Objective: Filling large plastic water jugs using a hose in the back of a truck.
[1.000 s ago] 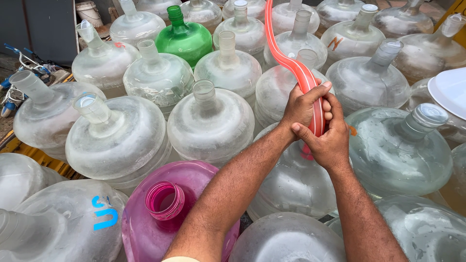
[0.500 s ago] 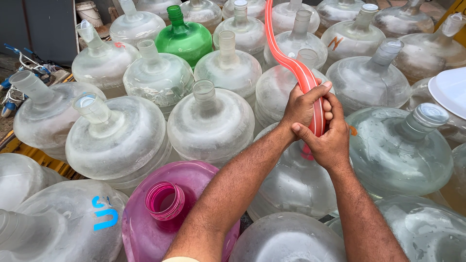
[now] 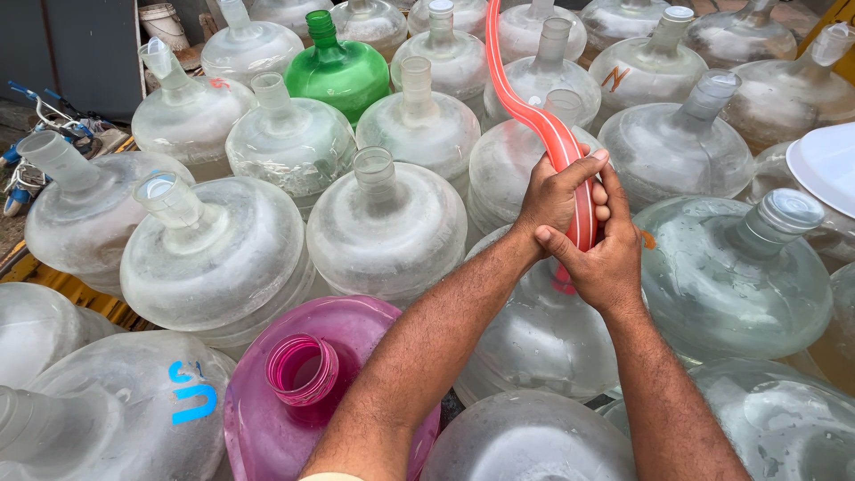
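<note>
Outdoor daylight, soft and even, no hard shadows. Upper left of frame: dark grey wall panel (image 3: 76,53), with a white bucket (image 3: 163,22) just right of it at the top edge. Left edge: small blue-handled bicycle (image 3: 31,134) on dusty ground. Lower left: yellow platform edge (image 3: 53,285). Upper right corner: yellow strip (image 3: 833,13).
</note>
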